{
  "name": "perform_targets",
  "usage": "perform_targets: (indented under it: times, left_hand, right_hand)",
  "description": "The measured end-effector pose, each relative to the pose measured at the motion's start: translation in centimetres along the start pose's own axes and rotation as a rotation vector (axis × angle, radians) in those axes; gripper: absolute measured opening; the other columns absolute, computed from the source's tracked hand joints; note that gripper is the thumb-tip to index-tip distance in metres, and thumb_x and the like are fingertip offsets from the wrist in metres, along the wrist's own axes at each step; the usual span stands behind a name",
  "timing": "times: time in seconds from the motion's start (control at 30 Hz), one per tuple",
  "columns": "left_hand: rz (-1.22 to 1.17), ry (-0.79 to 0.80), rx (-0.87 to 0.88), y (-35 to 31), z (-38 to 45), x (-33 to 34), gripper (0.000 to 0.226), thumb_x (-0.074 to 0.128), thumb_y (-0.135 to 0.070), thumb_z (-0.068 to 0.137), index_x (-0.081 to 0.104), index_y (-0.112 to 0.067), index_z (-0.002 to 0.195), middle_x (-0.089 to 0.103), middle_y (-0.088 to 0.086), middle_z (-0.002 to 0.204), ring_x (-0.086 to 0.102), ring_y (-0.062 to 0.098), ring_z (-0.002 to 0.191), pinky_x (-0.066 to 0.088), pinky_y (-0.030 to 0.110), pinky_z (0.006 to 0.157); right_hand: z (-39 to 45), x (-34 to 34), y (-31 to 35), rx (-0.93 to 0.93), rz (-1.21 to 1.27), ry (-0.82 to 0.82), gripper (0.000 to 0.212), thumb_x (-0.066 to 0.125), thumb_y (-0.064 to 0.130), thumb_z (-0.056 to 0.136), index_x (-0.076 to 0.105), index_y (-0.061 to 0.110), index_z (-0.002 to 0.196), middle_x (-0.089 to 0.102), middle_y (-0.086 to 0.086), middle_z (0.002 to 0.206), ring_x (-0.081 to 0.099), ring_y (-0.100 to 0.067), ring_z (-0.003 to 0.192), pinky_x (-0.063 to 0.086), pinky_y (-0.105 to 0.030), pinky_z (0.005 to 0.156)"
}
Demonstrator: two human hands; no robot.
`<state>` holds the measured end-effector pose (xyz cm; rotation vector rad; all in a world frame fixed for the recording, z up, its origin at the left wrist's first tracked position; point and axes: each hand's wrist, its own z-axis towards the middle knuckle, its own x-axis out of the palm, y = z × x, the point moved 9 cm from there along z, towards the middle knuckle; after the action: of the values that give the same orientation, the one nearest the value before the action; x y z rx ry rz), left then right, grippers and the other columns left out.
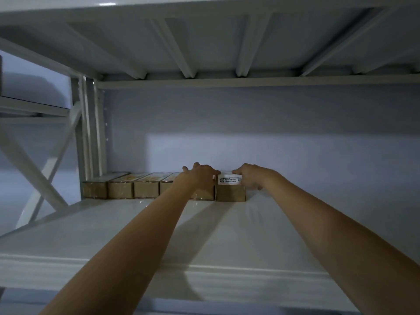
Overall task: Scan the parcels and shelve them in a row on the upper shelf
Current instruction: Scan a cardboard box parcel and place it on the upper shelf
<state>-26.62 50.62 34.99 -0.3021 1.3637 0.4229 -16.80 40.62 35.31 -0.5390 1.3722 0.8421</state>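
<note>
label text (229, 180) perhaps too small, fifth parcel (204, 194) half-hidden

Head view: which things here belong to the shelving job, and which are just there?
Job:
newest parcel, white label, held by both hands: left hand, right hand
row of parcels beside it
upper shelf

Just there:
neighbouring rack's cross-braces
back wall

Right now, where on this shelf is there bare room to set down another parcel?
Bare shelf board runs to the right of the labelled parcel, beyond the right hand. The wide front strip between the row of parcels and the shelf's front edge is bare too, crossed only by both forearms. It is crowded at the left post, where parcels sit side by side under the left hand.
</note>
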Motion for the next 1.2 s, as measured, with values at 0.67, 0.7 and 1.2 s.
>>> perform_targets:
  times: [0.67, 0.7, 1.2]
  left_hand:
    - [-0.044, -0.195, 0.015, -1.3, 2.2, 1.2, 0.057, 0.031, -0.037, 0.101, 0.018, -0.021, 0.154, 0.019, 0.001, 0.161, 0.012, 0.030, 0.148, 0.009, 0.065, 0.114]
    - [-0.062, -0.201, 0.011, -1.4, 1.8, 1.0, 0.056, 0.033, -0.036, 0.100, 0.021, -0.021, 0.153, 0.023, 0.002, 0.160, 0.015, 0.031, 0.147, 0.011, 0.065, 0.113]
    - [-0.605, -0.312, 0.245, -13.9, -11.7, -5.0, 0.046, 0.049, -0.020, 0.096, 0.047, -0.022, 0.142, 0.053, 0.008, 0.138, 0.053, 0.024, 0.121, 0.040, 0.027, 0.095]
  right_hand:
    - [2.4, 1.9, -0.9, 0.091, 0.173, -0.144, 0.076, 0.053, 0.016, 0.100, 0.009, 0.030, 0.160, 0.041, -0.015, 0.152, 0.050, -0.034, 0.130, 0.043, -0.039, 0.109]
    - [2.1, 1.7, -1.0, 0.118, 0.185, -0.148, 0.084, 0.055, 0.014, 0.098, 0.001, 0.029, 0.160, 0.040, -0.017, 0.151, 0.051, -0.035, 0.129, 0.044, -0.040, 0.108]
    - [-18.7, -4.7, -6.7, 0.152, 0.452, -0.385, 0.056, 0.041, -0.001, 0.096, 0.042, 0.015, 0.150, 0.054, -0.009, 0.144, 0.051, -0.025, 0.132, 0.043, -0.031, 0.105]
